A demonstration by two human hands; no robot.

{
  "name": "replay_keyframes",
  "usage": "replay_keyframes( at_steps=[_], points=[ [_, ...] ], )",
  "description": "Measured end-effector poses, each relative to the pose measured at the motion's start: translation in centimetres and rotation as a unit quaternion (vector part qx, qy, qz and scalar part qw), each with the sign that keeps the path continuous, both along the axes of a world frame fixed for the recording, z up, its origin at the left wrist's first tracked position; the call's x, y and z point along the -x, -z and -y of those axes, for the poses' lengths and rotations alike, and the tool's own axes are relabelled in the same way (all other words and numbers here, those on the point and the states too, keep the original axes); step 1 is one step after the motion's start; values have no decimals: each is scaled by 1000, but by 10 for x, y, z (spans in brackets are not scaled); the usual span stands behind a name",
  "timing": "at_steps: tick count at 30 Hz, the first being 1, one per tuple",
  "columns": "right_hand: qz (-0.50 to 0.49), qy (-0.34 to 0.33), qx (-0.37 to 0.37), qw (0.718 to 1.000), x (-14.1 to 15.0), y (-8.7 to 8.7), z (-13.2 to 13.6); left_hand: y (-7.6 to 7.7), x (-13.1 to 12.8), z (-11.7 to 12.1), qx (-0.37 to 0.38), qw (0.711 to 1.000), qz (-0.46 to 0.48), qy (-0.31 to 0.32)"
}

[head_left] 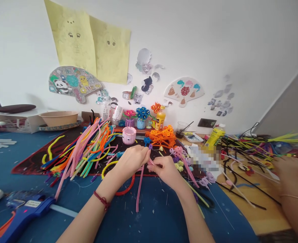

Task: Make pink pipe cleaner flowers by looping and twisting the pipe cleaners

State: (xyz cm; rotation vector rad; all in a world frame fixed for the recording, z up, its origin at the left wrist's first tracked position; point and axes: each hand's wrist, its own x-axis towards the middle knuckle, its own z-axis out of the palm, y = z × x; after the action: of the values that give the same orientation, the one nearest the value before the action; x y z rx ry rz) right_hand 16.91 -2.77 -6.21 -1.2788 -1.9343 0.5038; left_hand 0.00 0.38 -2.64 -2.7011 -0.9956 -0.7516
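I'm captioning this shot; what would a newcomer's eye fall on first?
Probably the left hand and right hand, close together at centre, holding pink fuzzy wire. Next comes the rainbow heap of fuzzy wires to their left, then the blue glue gun at lower left.

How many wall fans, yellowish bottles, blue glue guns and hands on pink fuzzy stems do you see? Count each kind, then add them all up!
Wall fans: 2
Yellowish bottles: 2
Blue glue gun: 1
Hands on pink fuzzy stems: 2, the left hand and the right hand
Total: 7
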Motion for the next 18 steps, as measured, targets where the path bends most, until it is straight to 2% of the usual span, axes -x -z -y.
replay_keyframes(
  at_steps=[8, 12, 18],
  points=[
    [-39, -19, 40, 998, -1, -1, 1, 4, 4, -4, 14, 998, 41, 34],
    [-72, -39, 87, 993, 0, -4, 4, 5, 5, -6, 29, 996, 57, 59],
    [-120, -76, 134, 981, 1, -10, 9, 1, 5, -3, 58, 992, 87, 71]
  ],
)
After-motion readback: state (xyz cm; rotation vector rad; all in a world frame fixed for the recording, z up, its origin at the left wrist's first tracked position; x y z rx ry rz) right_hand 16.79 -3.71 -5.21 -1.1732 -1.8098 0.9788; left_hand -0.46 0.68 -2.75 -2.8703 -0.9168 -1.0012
